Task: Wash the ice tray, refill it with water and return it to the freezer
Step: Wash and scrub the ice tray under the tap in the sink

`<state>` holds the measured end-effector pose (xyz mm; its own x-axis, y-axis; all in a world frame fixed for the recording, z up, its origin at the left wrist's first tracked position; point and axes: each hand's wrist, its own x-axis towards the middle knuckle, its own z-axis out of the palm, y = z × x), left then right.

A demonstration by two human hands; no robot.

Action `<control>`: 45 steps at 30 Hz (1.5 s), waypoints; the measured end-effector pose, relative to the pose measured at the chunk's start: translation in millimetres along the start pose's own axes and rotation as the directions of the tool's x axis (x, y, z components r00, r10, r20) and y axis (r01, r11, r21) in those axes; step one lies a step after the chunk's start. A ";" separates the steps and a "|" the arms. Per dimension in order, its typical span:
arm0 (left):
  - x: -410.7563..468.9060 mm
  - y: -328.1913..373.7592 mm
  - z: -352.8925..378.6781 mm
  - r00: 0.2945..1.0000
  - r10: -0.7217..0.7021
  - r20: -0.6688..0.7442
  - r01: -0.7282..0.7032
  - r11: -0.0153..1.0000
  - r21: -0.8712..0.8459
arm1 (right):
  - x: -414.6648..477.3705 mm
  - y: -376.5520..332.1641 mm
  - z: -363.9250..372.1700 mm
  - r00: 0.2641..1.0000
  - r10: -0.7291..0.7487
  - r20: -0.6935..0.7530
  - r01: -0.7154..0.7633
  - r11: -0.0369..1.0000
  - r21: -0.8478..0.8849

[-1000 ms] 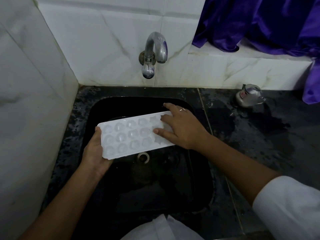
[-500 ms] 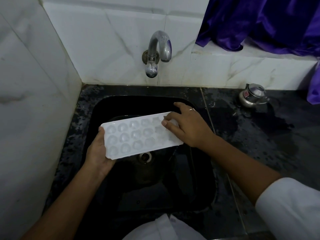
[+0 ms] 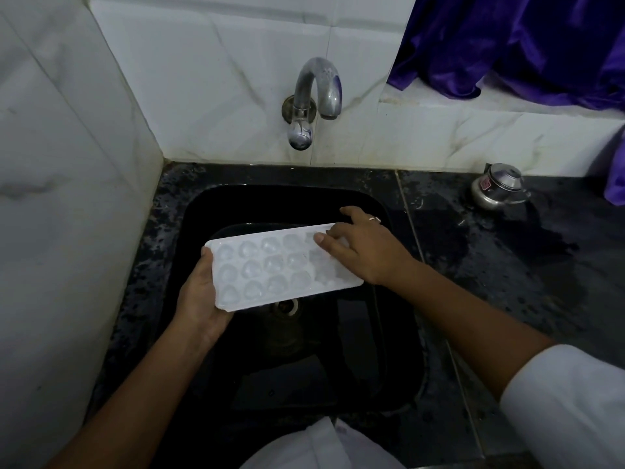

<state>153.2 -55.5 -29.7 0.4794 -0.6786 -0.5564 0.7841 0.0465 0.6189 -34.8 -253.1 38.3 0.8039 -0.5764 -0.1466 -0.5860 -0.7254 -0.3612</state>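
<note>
head view: the tray (image 3: 277,269) is held level over the sink (image 3: 402,333), above the drain (image 3: 285,306), long side running from 9 to 3 o'clock, cells facing up. the left hand (image 3: 199,299) grasps its 9 o'clock end, palm and fingers underneath and thumb on the rim. the right hand (image 3: 362,252) lies spread on the 3 o'clock end, thumb and fingertips touching the cells and nothing pinched as far as shows; one finger reaches past the far rim. the cells at that end look cloudier than the rest, though whether that is ice, water or glare is too blurred to tell. the tap (image 3: 311,103) stands at 12 o'clock from the sink with no stream visible. on the wet tabletop (image 3: 507,282) a small steel pot (image 3: 499,187) sits at 2 o'clock, and a purple cloth (image 3: 524,45) hangs at 1 o'clock. this looks like the washing step, the right fingers working over the cells by hand. the next move likely calls for freeing the right hand to open the tap, then bringing the tray under the spout with the left grasp firm, since wet plastic will slip and a filled tray must stay flat.
</note>
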 end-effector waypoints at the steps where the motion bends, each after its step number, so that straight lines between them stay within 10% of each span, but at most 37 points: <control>1: -0.4 -0.9 1.5 1.000 -0.002 0.008 0.002 1.000 0.003 | 1.7 -5.2 1.3 0.999 0.035 0.035 -0.037 0.999 0.035; 6: 1.1 -3.3 -5.2 1.000 0.020 -0.009 -0.020 0.999 0.026 | 6.3 -7.8 -7.1 0.972 0.151 0.182 -0.186 0.963 0.195; 11: 1.6 -8.3 -3.8 0.999 0.019 -0.034 -0.019 1.000 -0.003 | 3.2 -8.7 -1.1 0.994 -0.076 0.075 0.101 0.897 -0.430; 17: 3.7 -1.6 -10.2 0.999 0.009 -0.039 -0.009 1.000 0.003 | 2.9 -0.8 -6.6 0.981 0.090 0.169 -0.122 0.975 0.184; 22: -0.1 -7.1 2.3 0.998 0.017 -0.060 -0.017 1.000 0.010 | 6.2 -9.1 -2.7 0.998 -0.038 0.047 0.053 0.924 -0.378; 29: 0.3 -4.4 1.0 0.998 0.025 -0.060 -0.023 0.999 0.045 | 8.0 -0.8 -7.1 0.971 0.140 0.195 -0.186 0.952 0.242; 37: -3.2 -4.6 15.3 0.998 0.023 -0.062 -0.021 0.999 0.038 | 7.3 -6.4 -7.3 0.993 -0.079 0.083 0.111 0.840 -0.531; 42: -1.3 1.7 12.5 0.997 0.039 -0.071 -0.036 0.998 0.045 | 7.6 2.9 -9.1 0.971 0.120 0.207 -0.161 0.967 0.199; 45: -3.5 -1.1 15.6 0.998 0.018 -0.063 -0.014 0.998 0.054 | 11.8 4.1 -15.0 0.967 0.133 0.218 -0.169 0.973 0.155</control>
<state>144.5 -64.6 -19.8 0.5173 -0.6299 -0.5793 0.7545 0.0163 0.6561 -29.2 -268.4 48.9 0.7216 -0.5716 -0.3907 -0.6903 -0.5502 -0.4698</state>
